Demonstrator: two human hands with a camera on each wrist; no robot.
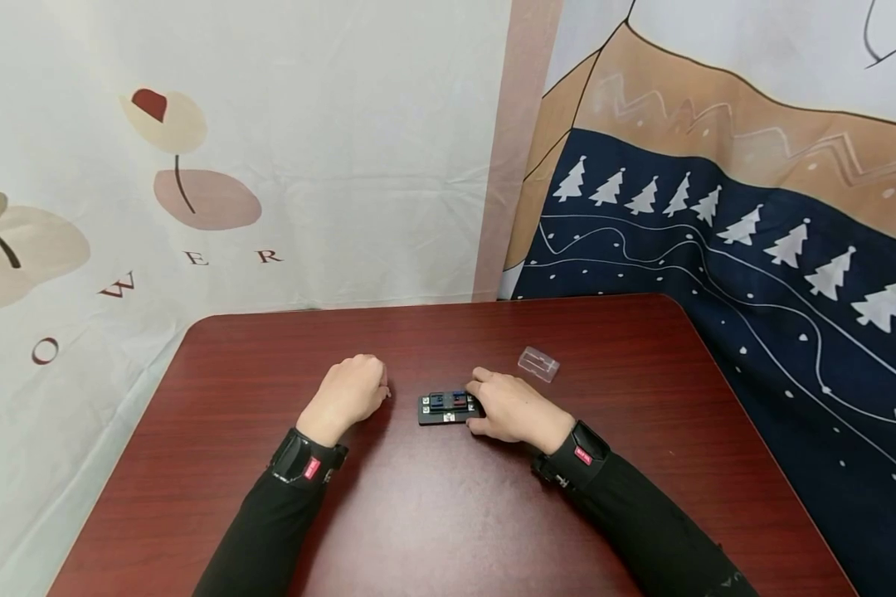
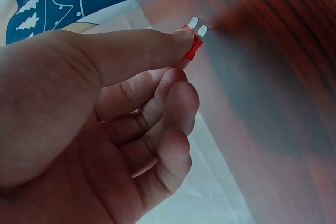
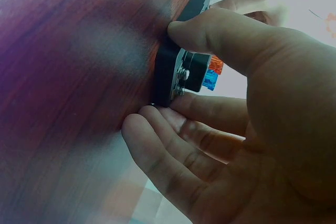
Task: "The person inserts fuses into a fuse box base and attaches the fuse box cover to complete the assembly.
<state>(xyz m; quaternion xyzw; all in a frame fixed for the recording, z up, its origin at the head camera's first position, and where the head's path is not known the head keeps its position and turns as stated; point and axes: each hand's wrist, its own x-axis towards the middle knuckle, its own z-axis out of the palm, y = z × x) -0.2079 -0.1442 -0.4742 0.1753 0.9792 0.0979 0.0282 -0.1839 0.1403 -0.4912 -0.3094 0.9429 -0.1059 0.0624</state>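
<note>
My left hand [image 1: 347, 394] is held over the table, left of a black fuse block [image 1: 433, 418]. In the left wrist view its thumb and forefinger pinch a small red blade fuse [image 2: 193, 51] with two bare metal prongs pointing outward. The other fingers are curled loosely below. My right hand [image 1: 518, 408] grips the right end of the fuse block, thumb on the near edge and fingers on the far one. A blue fuse [image 3: 210, 81] and an orange-red fuse [image 3: 216, 64] stick up from the block in the right wrist view. Metal screws show at its end.
A clear plastic cover [image 1: 538, 364] lies on the reddish-brown table [image 1: 433, 514], beyond my right hand. Printed cloths [image 1: 373, 149] hang behind the table's far edge and along its right side.
</note>
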